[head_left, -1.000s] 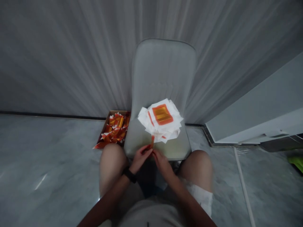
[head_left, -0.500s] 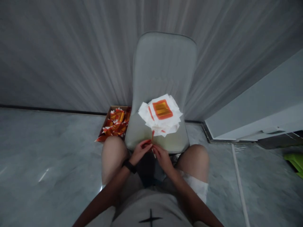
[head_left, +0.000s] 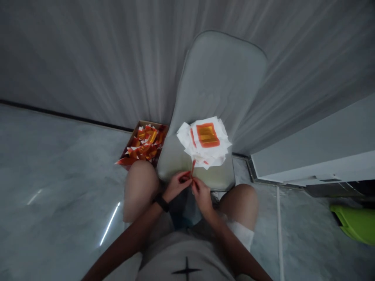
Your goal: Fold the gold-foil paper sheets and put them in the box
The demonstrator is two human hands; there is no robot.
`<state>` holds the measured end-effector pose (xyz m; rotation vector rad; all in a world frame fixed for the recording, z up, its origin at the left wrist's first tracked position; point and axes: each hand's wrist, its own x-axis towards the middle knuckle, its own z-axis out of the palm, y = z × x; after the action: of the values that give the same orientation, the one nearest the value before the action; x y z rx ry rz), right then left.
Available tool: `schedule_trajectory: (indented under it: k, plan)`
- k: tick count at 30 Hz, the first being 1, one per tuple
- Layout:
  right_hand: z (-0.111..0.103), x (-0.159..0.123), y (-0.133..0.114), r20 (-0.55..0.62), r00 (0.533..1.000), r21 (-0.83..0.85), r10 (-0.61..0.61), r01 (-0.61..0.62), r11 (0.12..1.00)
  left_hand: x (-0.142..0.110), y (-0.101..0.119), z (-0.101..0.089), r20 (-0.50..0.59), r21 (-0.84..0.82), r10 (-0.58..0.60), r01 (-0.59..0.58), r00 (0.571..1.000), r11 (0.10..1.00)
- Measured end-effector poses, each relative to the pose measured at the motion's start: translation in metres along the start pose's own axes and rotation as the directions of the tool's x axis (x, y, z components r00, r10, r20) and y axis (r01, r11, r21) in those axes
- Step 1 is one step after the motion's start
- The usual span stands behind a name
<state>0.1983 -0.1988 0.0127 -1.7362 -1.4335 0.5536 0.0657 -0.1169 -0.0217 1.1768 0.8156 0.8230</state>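
Paper strip (head_left: 192, 168), red-orange, is between the fingertips of both hands, above the front edge of the chair seat. Its long axis runs from the hands away toward the chair back, leaning slightly right at the far end; the near end is hidden by fingers. The left hand (head_left: 177, 185) pinches it from the left, fingers curled, and the right hand (head_left: 202, 194) pinches its near end, the two hands' fingertips nearly meeting.

The far tip overlaps the pile of white papers (head_left: 187, 134) in view; whether they touch, I cannot tell. That pile lies on the chair (head_left: 222, 74), an orange-and-gold square (head_left: 208, 135) uppermost. Left of the chair, a box (head_left: 160, 126) holds crumpled-looking orange, gold and white pieces (head_left: 145, 145), partly behind the left knee (head_left: 141, 189).

The strip looks narrow and thin, its details blurred.
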Motion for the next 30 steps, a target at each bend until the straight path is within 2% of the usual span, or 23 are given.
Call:
schedule_trajectory:
  k: [5, 9, 12, 15, 19, 25, 30]
  plan:
    - [0.004, 0.001, -0.007, 0.010, 0.999, -0.069, 0.040, -0.039, 0.997, -0.003, 0.003, 0.006, -0.080, 0.150, 0.081, -0.068, 0.994, 0.986]
    - [0.010, 0.000, -0.013, -0.041, 0.993, -0.106, 0.114, -0.117, 0.987, -0.001, 0.010, 0.015, -0.226, 0.292, 0.076, -0.007, 0.971, 0.956]
    - [0.012, 0.001, -0.013, -0.137, 0.974, -0.060, 0.183, -0.193, 0.979, 0.002, 0.016, 0.017, -0.261, 0.341, 0.065, 0.029, 0.963, 0.939]
    - [0.011, 0.003, -0.007, -0.198, 0.943, 0.065, 0.268, -0.260, 0.963, 0.003, 0.022, 0.015, -0.227, 0.345, 0.065, 0.018, 0.972, 0.939]
    - [0.007, 0.004, 0.000, -0.155, 0.917, 0.233, 0.367, -0.327, 0.916, -0.004, 0.031, 0.013, -0.174, 0.370, 0.076, -0.006, 0.982, 0.929]
    - [-0.011, 0.009, -0.007, -0.137, 0.941, 0.244, 0.309, -0.270, 0.932, -0.015, 0.050, 0.021, -0.045, 0.517, 0.094, -0.058, 0.994, 0.854]
    - [-0.035, 0.020, -0.004, -0.023, 0.960, 0.294, 0.280, -0.262, 0.919, -0.013, 0.064, 0.029, -0.001, 0.398, 0.012, -0.010, 1.000, 0.917]
